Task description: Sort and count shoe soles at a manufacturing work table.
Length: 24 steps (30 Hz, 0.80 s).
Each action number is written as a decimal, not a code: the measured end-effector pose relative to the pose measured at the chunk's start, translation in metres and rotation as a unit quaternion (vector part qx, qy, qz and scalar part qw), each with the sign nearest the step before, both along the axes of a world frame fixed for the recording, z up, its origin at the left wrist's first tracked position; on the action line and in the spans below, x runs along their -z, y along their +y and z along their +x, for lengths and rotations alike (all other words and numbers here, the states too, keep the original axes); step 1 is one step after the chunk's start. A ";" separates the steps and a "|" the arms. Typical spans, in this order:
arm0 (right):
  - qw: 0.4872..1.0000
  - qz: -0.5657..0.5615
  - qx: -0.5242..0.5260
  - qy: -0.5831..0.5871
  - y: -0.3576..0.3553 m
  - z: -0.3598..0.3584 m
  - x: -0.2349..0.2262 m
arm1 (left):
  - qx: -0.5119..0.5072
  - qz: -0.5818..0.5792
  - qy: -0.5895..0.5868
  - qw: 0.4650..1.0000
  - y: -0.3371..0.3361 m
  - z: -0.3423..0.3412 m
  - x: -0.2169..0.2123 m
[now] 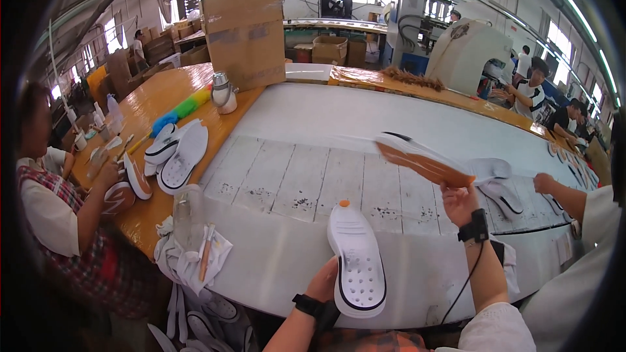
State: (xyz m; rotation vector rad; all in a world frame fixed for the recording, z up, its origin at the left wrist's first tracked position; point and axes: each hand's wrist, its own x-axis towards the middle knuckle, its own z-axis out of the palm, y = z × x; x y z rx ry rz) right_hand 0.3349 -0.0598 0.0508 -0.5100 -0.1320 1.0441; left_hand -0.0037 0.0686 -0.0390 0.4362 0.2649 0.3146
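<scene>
My left hand (322, 280) grips the left edge of a white shoe sole (352, 248) in front of me. That sole shows an orange spot at its far tip, a dark rim line and several round holes at the near end. Raised to the right, my right hand (460, 202) is closed on the near end of another shoe sole (427, 164), brown on one face and white along its edge, slightly blurred. Just beyond my right hand, white soles (501, 197) lie on the white table (293, 248).
A person (49, 202) at the left handles soles beside a white pair (184, 156) on the orange table. A clear bottle (188, 218) and a brush (206, 254) lie on a cloth. Another person's hand (546, 184) is at the right. A cardboard box (244, 39) stands behind.
</scene>
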 end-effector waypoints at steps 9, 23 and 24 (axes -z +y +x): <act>0.937 -0.221 -0.251 -0.099 -0.046 -0.101 0.056 | 0.133 0.047 -0.087 0.986 -0.007 0.012 0.019; 0.954 -0.193 -0.201 -0.110 -0.061 -0.168 0.076 | 0.112 0.123 -0.204 0.965 -0.008 0.000 0.013; 0.954 -0.196 -0.200 -0.109 -0.061 -0.170 0.077 | 0.112 0.120 -0.204 0.965 -0.007 -0.002 0.013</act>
